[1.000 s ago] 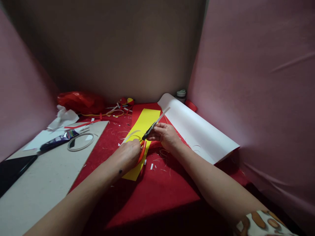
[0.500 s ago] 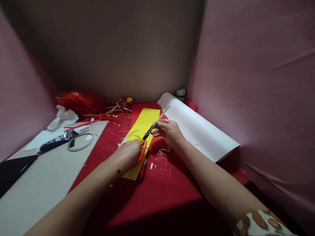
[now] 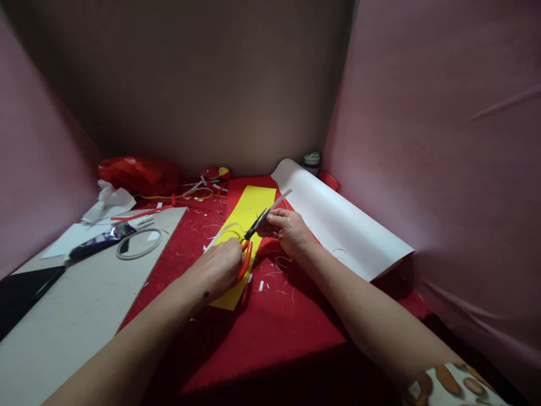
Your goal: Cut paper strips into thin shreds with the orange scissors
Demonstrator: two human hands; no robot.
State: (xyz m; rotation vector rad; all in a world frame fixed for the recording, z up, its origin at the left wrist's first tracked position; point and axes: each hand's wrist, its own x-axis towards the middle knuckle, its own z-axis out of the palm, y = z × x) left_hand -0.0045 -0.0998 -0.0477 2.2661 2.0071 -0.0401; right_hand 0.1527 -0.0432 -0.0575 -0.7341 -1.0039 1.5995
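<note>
My left hand is closed round the orange handles of a pair of scissors, whose dark blades point up and to the right. Beside the blade tips, my right hand pinches a narrow whitish paper strip between thumb and fingers; the strip's free end sticks out up and to the right. Whether the blades touch the strip I cannot tell. A curled yellow strip and a pale strip show just above my left hand. Below both hands lies a long sheet of yellow paper.
A white rolled sheet lies at right. On the left, a grey board bears a dark glue tube and a grey ring. Red plastic bag and lidded jar stand behind. Paper scraps litter the red cloth.
My right hand has shifted slightly left and down, nearer the scissors, and its fingers have drawn together. The strip's free end sits a little lower. My left hand has hardly moved.
</note>
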